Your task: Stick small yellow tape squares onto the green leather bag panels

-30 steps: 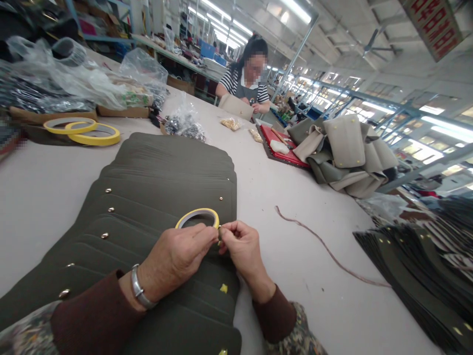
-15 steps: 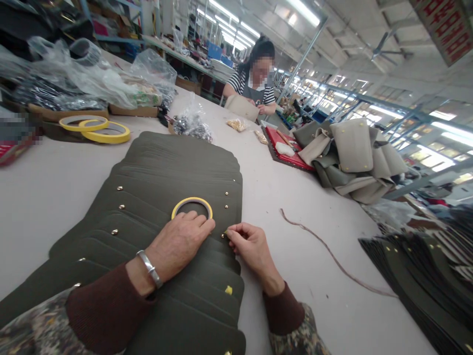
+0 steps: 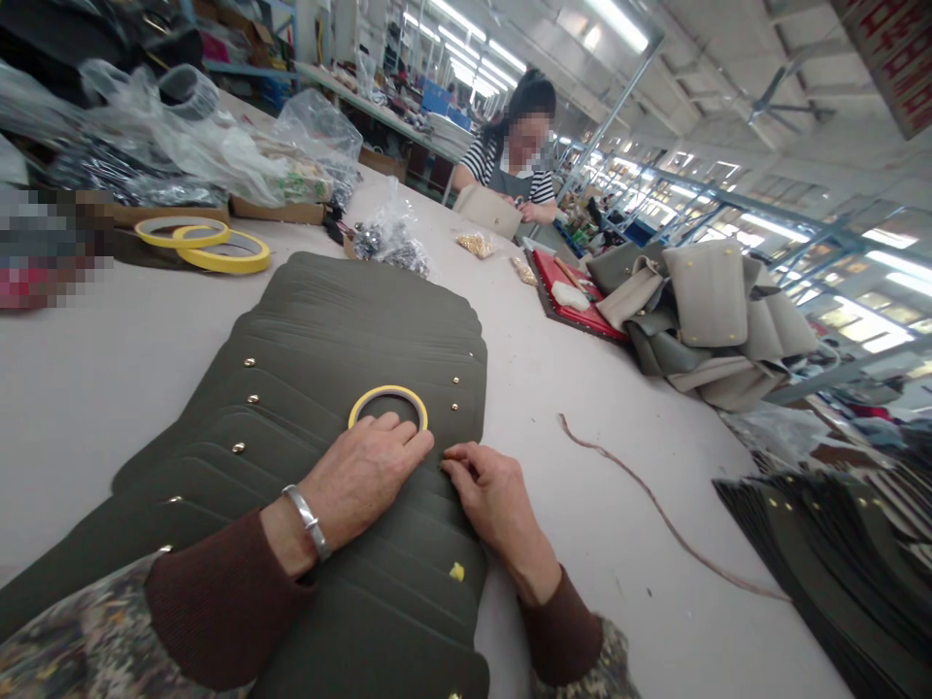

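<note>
My left hand [image 3: 371,476] is closed on a thin roll of yellow tape [image 3: 389,392], resting over a fanned stack of dark olive leather panels [image 3: 364,311]. The near side of the roll is hidden under my fingers. At the stack's right edge my right hand [image 3: 491,490] pinches a small piece of yellow tape at a metal stud, mostly covered by the fingertips. Small gold studs [image 3: 252,399] run down the left of the panels and a few show on the right. Lower on the right side, a yellow tape bit [image 3: 456,572] sticks to a panel.
Two yellow tape rolls [image 3: 224,254] lie at the back left, near plastic bags [image 3: 196,146]. A cord [image 3: 655,495] and more dark strips [image 3: 808,553] lie to the right. Beige and olive bag pieces [image 3: 706,301] are piled beyond. A co-worker [image 3: 510,165] handles a beige piece.
The view has shifted slightly, so the scene sits a little further right. My right fingertips have closed down over the stud, and the tape piece shows less. My left hand stays on the roll.
</note>
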Demonstrator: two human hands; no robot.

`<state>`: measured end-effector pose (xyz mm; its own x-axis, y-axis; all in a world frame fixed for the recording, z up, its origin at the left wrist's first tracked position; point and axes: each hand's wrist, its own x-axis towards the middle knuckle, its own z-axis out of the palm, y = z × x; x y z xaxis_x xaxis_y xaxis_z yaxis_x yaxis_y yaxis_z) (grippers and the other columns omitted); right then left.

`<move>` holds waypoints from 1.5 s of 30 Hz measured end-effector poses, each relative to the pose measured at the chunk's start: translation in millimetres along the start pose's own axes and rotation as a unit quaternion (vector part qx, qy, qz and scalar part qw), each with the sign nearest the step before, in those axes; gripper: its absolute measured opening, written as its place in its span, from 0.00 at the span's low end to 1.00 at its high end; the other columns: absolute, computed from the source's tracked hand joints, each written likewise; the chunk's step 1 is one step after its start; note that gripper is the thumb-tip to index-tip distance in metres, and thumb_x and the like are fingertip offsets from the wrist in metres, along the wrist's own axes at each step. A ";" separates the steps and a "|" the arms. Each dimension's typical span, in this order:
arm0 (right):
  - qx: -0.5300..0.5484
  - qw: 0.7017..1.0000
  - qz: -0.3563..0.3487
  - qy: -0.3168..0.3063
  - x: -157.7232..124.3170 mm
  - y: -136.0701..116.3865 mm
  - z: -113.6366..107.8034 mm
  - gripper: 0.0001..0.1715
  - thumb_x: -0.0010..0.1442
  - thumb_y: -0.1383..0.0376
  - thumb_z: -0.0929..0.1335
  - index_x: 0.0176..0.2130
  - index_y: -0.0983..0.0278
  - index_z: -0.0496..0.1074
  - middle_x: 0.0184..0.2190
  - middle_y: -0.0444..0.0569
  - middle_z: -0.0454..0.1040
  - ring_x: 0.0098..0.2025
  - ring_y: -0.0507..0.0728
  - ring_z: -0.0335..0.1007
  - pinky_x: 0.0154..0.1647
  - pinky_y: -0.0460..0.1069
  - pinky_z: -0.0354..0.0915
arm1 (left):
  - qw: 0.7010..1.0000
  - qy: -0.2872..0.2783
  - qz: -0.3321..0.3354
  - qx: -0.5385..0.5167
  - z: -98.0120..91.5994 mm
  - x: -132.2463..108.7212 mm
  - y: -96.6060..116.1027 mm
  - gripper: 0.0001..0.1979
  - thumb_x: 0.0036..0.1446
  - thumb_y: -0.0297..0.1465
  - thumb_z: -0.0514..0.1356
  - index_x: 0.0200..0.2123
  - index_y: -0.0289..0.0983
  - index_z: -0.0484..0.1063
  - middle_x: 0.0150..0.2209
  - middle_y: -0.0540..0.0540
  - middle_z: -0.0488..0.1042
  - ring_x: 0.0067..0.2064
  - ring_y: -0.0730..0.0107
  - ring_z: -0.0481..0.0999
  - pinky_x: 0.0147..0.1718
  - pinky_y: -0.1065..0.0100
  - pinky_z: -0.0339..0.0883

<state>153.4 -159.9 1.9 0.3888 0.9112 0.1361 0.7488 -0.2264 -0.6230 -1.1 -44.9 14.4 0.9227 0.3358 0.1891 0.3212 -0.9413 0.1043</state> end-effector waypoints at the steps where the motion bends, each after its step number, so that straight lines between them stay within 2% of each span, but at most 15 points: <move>1: 0.010 1.000 0.016 0.009 -1.2 1.2 -0.9 0.10 0.58 0.67 0.70 0.42 0.63 0.76 0.25 0.44 0.77 0.28 0.54 0.72 0.33 0.47 0.64 | 1.000 0.001 0.000 0.001 0.5 -0.2 -0.3 0.08 0.66 0.28 0.51 0.37 0.38 0.70 0.35 0.46 0.73 0.37 0.62 0.68 0.36 0.62 0.59; 2: 0.026 0.999 0.035 0.016 -2.8 2.6 -1.9 0.12 0.58 0.66 0.70 0.44 0.63 0.75 0.24 0.43 0.76 0.26 0.53 0.71 0.32 0.47 0.64 | 1.000 0.001 -0.001 0.001 1.0 -0.5 -0.7 0.08 0.66 0.28 0.51 0.38 0.38 0.70 0.35 0.46 0.73 0.37 0.62 0.68 0.36 0.61 0.59; 4: 0.054 0.997 0.056 0.019 -6.9 5.2 -3.7 0.07 0.59 0.65 0.70 0.40 0.64 0.75 0.22 0.42 0.75 0.24 0.53 0.70 0.29 0.46 0.63 | 1.000 0.001 -0.002 -0.002 2.4 -0.9 -1.6 0.08 0.66 0.28 0.51 0.37 0.38 0.70 0.35 0.46 0.73 0.37 0.62 0.68 0.36 0.61 0.59; 5: 0.059 0.997 0.052 0.017 -9.1 6.1 -4.0 0.04 0.60 0.65 0.69 0.35 0.63 0.75 0.23 0.43 0.76 0.25 0.53 0.71 0.30 0.46 0.63 | 1.000 0.001 -0.002 -0.005 3.3 -1.0 -2.1 0.07 0.66 0.29 0.52 0.37 0.38 0.70 0.36 0.46 0.73 0.37 0.61 0.68 0.36 0.61 0.60; 7: 0.042 0.999 0.023 0.016 -13.0 6.6 -2.5 0.07 0.60 0.66 0.69 0.31 0.63 0.76 0.27 0.45 0.78 0.29 0.53 0.72 0.33 0.46 0.64 | 1.000 0.005 -0.002 -0.011 5.0 -0.8 -2.9 0.07 0.66 0.29 0.52 0.38 0.39 0.69 0.36 0.46 0.73 0.38 0.60 0.68 0.36 0.60 0.60; 10: -0.011 0.999 -0.010 0.037 -14.5 3.8 4.0 0.06 0.60 0.67 0.69 0.33 0.63 0.78 0.30 0.47 0.79 0.32 0.54 0.74 0.37 0.46 0.63 | 1.000 0.006 0.001 -0.014 5.7 0.2 -3.0 0.08 0.66 0.27 0.50 0.37 0.39 0.69 0.35 0.46 0.73 0.37 0.59 0.68 0.36 0.59 0.61; 15: -0.069 0.996 0.009 0.047 -5.8 -3.9 11.4 0.06 0.59 0.67 0.69 0.32 0.63 0.78 0.27 0.47 0.77 0.29 0.53 0.72 0.33 0.46 0.61 | 1.000 0.006 0.008 -0.022 -2.7 0.5 -2.0 0.08 0.65 0.26 0.51 0.37 0.38 0.69 0.35 0.44 0.73 0.37 0.59 0.70 0.37 0.58 0.64; 20: -0.041 0.999 0.020 -0.018 -1.5 -4.9 0.2 0.06 0.57 0.68 0.70 0.29 0.62 0.78 0.24 0.44 0.76 0.26 0.52 0.70 0.30 0.45 0.60 | 0.999 0.012 0.013 -0.050 -6.4 -1.8 -10.0 0.09 0.64 0.24 0.51 0.40 0.38 0.70 0.35 0.46 0.75 0.36 0.62 0.74 0.35 0.62 0.68; 24: 0.009 0.995 0.033 -0.091 -3.8 -2.6 -9.6 0.07 0.56 0.68 0.70 0.27 0.62 0.78 0.22 0.42 0.76 0.24 0.51 0.69 0.26 0.45 0.59 | 0.989 0.082 0.050 -0.109 0.3 -3.2 -16.3 0.11 0.66 0.27 0.50 0.47 0.38 0.69 0.39 0.47 0.78 0.38 0.66 0.78 0.36 0.66 0.72; 27: 0.081 0.996 -0.001 -0.035 -5.3 -1.8 -10.5 0.06 0.58 0.68 0.69 0.32 0.63 0.79 0.27 0.45 0.78 0.29 0.52 0.72 0.31 0.45 0.64 | 0.980 0.137 0.071 -0.124 2.6 -4.2 -14.3 0.15 0.68 0.30 0.49 0.55 0.37 0.65 0.44 0.45 0.80 0.40 0.68 0.81 0.38 0.69 0.73; 29: 0.130 0.990 -0.054 0.029 -5.5 -2.9 -8.9 0.08 0.59 0.69 0.69 0.39 0.63 0.78 0.34 0.47 0.79 0.34 0.53 0.73 0.37 0.46 0.67 | 0.979 0.147 0.075 -0.121 2.3 -4.8 -10.4 0.19 0.68 0.30 0.49 0.60 0.36 0.60 0.46 0.44 0.80 0.40 0.68 0.81 0.38 0.71 0.73; 31: 0.149 0.980 -0.114 0.062 -5.2 -5.0 -6.9 0.11 0.60 0.70 0.68 0.44 0.63 0.76 0.38 0.49 0.78 0.37 0.53 0.73 0.40 0.47 0.68 | 0.980 0.143 0.072 -0.117 2.2 -5.5 -6.2 0.19 0.68 0.30 0.48 0.60 0.35 0.58 0.44 0.44 0.81 0.38 0.69 0.82 0.37 0.72 0.73; 36: 0.118 0.964 -0.216 0.097 -5.3 -8.8 -1.4 0.09 0.62 0.72 0.65 0.38 0.63 0.74 0.34 0.50 0.78 0.37 0.53 0.73 0.41 0.48 0.69 | 0.982 0.123 0.072 -0.125 6.7 -7.5 0.1 0.15 0.68 0.30 0.49 0.56 0.36 0.60 0.38 0.46 0.81 0.35 0.68 0.82 0.33 0.71 0.72; 41: 0.047 0.956 -0.237 0.164 -7.2 -8.2 3.9 0.08 0.58 0.73 0.65 0.32 0.64 0.73 0.26 0.48 0.76 0.28 0.52 0.71 0.31 0.46 0.67 | 0.982 0.108 0.066 -0.143 6.2 -6.6 1.2 0.10 0.68 0.29 0.48 0.49 0.38 0.65 0.38 0.47 0.80 0.36 0.69 0.81 0.30 0.72 0.70; 45: 0.057 0.965 -0.185 0.175 -7.9 -12.5 4.4 0.08 0.55 0.72 0.65 0.28 0.64 0.73 0.23 0.46 0.75 0.24 0.51 0.69 0.27 0.45 0.65 | 0.982 0.114 0.062 -0.141 4.6 -5.4 0.9 0.11 0.67 0.28 0.47 0.37 0.39 0.68 0.30 0.50 0.76 0.30 0.71 0.78 0.27 0.73 0.67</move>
<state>138.6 -162.7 5.2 0.2791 0.7464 0.6041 0.8146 0.1492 -0.5606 -4.9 -47.7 9.0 0.8691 0.2493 0.4272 0.1087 -0.9389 0.3267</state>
